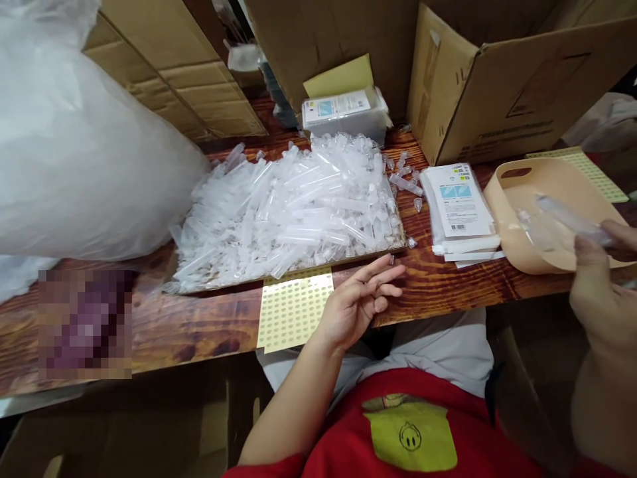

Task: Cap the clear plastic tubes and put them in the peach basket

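My left hand (pixel 359 299) rests palm-up at the table's front edge, fingers apart and nothing gripped in them. A small clear piece (pixel 392 259) lies right by its fingertips. Under the wrist side sit yellow sticker sheets (pixel 293 312). My right hand (pixel 604 282), partly blurred, pinches a translucent plastic tube (pixel 570 218) between thumb and fingers, above the beige basket (pixel 517 255). Clear plastic items inside that basket are hard to make out. Left of centre, a shallow cardboard tray (pixel 239 285) is heaped with clear plastic tubes (pixel 308 199) and small caps.
Printed plastic pouches (pixel 460 199) lie stacked beside the basket, and another stack (pixel 343 113) stands behind the tray. Cardboard boxes (pixel 537 99) line the back. A large white bag (pixel 89 153) bulges at left. Loose caps (pixel 418 204) dot the wooden table (pixel 199 332).
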The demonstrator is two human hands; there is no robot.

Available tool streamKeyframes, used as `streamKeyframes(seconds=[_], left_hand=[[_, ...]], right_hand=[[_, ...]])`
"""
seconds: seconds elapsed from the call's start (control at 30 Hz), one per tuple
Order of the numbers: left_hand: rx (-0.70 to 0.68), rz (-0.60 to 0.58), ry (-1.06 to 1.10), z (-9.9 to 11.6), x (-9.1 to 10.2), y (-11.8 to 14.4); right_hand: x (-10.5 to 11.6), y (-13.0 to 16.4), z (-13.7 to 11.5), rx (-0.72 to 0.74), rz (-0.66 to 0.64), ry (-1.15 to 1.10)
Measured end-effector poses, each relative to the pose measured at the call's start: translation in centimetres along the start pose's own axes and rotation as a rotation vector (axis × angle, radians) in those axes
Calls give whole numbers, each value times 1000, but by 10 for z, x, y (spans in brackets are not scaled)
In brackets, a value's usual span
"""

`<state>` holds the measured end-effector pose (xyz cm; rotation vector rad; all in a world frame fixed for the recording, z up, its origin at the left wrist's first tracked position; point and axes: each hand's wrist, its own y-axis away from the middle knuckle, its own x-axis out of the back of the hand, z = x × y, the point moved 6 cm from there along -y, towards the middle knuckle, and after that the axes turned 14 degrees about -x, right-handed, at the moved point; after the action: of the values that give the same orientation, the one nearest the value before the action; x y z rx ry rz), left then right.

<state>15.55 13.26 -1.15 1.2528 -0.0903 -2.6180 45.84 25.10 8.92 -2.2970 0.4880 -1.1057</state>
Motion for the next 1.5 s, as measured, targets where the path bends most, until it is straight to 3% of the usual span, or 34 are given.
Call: streamKeyframes(seconds=[0.1, 0.23, 0.33, 0.43, 0.53, 0.63, 0.77, 1.03, 1.2, 1.33, 1.43, 1.5], left_hand=[[-35, -6, -5, 2, 0, 1], [-72, -3, -1, 2, 1, 2], [-90, 17, 2, 2, 2, 1], [-105, 12, 10, 3, 1, 2], [-99, -24, 35, 2, -1, 3], [-77, -62, 55, 1, -4, 4], [-75, -84, 57, 0, -4, 4], [-64, -71, 35, 0, -3, 4], [-62, -71, 45, 0, -3, 4], [-67, -60, 40, 0, -4, 3], [-93, -21, 20, 2, -3, 2], [-133, 5, 19, 4, -2, 1]], right_hand=[[-9, -7, -5, 370, 83, 170], [-32, -8, -55, 575, 89, 142], [-63, 4, -110, 719, -206, -87], [-107, 21, -148, 895, -459, -96], [-145, 29, -163, 1039, -560, -13], [-166, 28, -167, 1096, -588, 15], [-176, 26, -172, 1085, -629, 46], [-188, 25, -171, 924, -756, 83], [-190, 27, -170, 922, -728, 67], [-183, 26, -169, 922, -684, -90], [-166, 19, -163, 744, -665, -383], [-157, 11, -152, 455, -676, -571]])
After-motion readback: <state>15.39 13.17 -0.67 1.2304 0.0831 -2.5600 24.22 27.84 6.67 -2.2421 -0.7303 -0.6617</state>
